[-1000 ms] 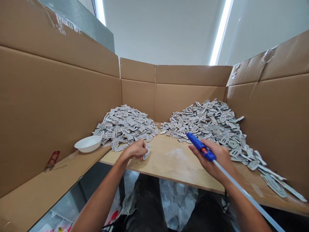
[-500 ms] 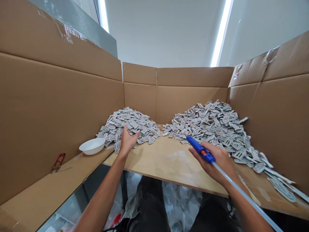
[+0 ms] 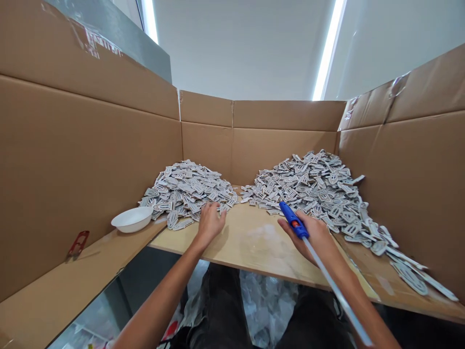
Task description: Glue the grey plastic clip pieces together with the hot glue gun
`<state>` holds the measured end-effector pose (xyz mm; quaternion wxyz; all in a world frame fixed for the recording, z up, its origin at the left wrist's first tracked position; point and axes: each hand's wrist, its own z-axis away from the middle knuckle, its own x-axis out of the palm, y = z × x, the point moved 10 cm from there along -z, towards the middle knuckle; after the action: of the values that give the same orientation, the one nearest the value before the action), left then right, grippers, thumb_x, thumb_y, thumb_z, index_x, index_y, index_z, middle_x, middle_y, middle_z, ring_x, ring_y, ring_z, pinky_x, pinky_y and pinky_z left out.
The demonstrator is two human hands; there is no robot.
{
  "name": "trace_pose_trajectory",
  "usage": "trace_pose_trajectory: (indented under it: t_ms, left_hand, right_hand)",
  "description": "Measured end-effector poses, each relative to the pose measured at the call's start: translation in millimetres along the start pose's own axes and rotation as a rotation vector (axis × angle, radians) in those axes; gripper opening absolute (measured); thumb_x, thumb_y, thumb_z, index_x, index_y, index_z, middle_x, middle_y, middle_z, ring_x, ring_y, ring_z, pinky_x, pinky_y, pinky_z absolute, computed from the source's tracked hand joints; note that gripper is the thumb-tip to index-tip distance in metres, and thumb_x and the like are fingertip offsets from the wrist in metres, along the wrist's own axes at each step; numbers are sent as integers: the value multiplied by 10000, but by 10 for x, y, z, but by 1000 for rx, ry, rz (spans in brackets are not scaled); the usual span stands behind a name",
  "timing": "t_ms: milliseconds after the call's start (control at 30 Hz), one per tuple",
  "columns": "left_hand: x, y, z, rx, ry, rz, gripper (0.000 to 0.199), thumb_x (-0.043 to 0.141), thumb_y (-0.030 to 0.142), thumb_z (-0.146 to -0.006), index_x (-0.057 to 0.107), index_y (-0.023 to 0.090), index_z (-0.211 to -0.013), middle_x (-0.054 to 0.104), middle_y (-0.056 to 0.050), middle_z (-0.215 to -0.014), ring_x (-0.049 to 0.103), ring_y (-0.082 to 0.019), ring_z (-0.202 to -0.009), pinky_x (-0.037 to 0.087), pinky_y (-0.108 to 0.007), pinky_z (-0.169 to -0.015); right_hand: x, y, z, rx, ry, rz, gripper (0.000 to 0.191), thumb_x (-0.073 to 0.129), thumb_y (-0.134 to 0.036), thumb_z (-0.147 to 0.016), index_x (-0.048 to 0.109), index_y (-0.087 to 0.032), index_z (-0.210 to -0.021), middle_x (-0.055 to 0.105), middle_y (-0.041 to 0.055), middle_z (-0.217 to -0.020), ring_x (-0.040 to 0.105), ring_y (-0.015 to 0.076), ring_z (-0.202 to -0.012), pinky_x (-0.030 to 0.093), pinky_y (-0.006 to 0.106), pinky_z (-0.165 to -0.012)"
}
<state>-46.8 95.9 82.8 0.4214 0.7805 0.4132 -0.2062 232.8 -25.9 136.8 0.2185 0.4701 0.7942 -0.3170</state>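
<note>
— What surrounds the wooden tabletop (image 3: pixel 254 245)?

— Brown cardboard walls (image 3: pixel 90 145) fence its back and both sides, with a pale wall (image 3: pixel 240 48) rising behind.

— And what takes up room?

— Two heaps of flat, slotted, grey-white pieces. The smaller heap (image 3: pixel 192 186) covers the tabletop's back left corner; the larger heap (image 3: pixel 308 189) fills its back right and spills forward along that side, ending in some longer strips (image 3: pixel 423 276).

— Anything off to the left?

— A cardboard ledge (image 3: pixel 72 295) adjoins the tabletop's left edge. It carries a white bowl (image 3: pixel 132 219), near the smaller heap, and red-handled snips (image 3: pixel 78 245) by the cardboard.

— Where is the blue glue gun (image 3: pixel 293 220)?

— Above the tabletop's right half, nose toward the larger heap. The right hand (image 3: pixel 319 242) has its fingers wrapped round it, and a translucent glue stick (image 3: pixel 334 286) trails back over the forearm.

— The left hand (image 3: pixel 211 224)?

— Left of the tabletop's middle, at the smaller heap's front edge, fingers bent. They hide their own tips, so I can't tell whether they pinch a piece.
</note>
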Motion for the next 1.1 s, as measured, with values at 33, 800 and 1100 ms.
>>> trace_pose_trajectory:
  t_ms: [33,800,1100]
  left_hand:
    - [93,137,62,61,-36,29,319,559,276,-950,684,124,-1201,671,-198,-1249,583,-330,-1279,431,-453,-1132]
    - [422,324,258,179,-328,23,287,498,226,-956,696,141,-1146,711,-184,-1221,625,-321,-1215,457,-429,-1063]
    - [1197,1150,9,334,-445,-20,713,552,559,-933,483,127,-1496,472,-240,-1547,391,-379,-1479,334,-492,-1194]
  right_hand:
    - [88,57,0,14,-43,12,326,574,-511,-949,620,-220,-809,649,34,-670,566,190,-569,351,279,-581]
    - [842,417,273,234,-595,-203,153,631,-81,-644,627,-193,-748,702,10,-727,617,178,-664,376,245,-581]
    - [53,944,59,322,-203,-208,77,599,-141,-681,585,-209,-715,703,29,-701,639,203,-676,435,272,-631]
